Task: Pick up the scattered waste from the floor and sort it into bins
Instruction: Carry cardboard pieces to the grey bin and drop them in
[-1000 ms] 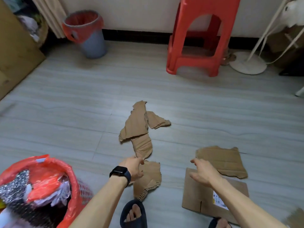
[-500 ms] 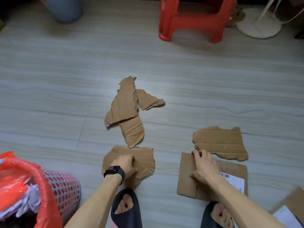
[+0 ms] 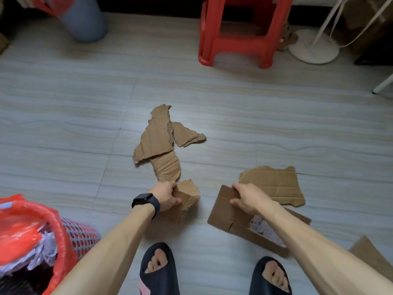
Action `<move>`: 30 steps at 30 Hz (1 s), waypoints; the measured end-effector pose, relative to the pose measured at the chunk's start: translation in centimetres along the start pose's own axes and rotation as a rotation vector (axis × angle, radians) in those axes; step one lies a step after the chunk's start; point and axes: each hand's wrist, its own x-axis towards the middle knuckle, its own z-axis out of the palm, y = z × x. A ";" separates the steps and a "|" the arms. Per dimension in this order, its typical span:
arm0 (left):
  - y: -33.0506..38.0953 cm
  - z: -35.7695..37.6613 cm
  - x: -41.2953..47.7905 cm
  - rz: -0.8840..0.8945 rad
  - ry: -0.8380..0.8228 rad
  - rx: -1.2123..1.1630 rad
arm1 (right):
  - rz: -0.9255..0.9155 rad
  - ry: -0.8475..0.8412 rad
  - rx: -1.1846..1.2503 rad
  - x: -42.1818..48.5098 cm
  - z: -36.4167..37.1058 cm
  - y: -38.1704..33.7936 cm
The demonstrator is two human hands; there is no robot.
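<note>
1. Both hands were down at the floor. The left hand [image 3: 164,195], with a watch [image 3: 146,201] on its wrist, had its fingers curled round the edge of a small torn cardboard scrap [image 3: 189,193]. The right hand [image 3: 248,199] gripped the far edge of a flat cardboard panel [image 3: 225,218] bearing a label [image 3: 263,229].
2. The scrap looked bent where it was gripped. Ragged, soft cardboard like that could tear or slide out on the way up.
3. The panel was held one-handed at one edge, so its free end could sag and twist out of the grip. Its near end lay close to the right slipper [image 3: 270,277], which might catch it.
4. A torn sheet [image 3: 274,184] lay just beyond the right hand, close against the panel. Lifting the panel could drag or flip it.
5. The mesh basket [image 3: 80,237] at the left already looked well filled with crumpled waste. Stiff cardboard pushed in might not fit, or might spill what was inside. A grey bin [image 3: 85,22] stood well apart by the wall; I could not tell which bin was meant for cardboard, so a sorting mistake was possible.
6. A cluster of scraps [image 3: 159,139] and a piece at the lower right edge [image 3: 370,254] were not yet collected. That last piece could easily be overlooked.
</note>
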 end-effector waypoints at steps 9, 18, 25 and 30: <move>0.5 -10.8 0.2 0.038 0.344 -0.362 | 0.023 0.532 0.445 3.8 -12.8 -4.0; -2.4 -16.0 5.2 -0.115 0.464 -0.398 | 0.062 0.700 0.814 11.4 -17.0 -7.0; -0.2 -23.3 -5.7 -0.239 0.362 -0.391 | 0.266 0.626 1.025 1.1 -23.0 -11.7; 2.5 -33.9 -17.7 -0.294 0.358 -0.408 | 0.289 0.582 1.075 -11.3 -32.9 -17.1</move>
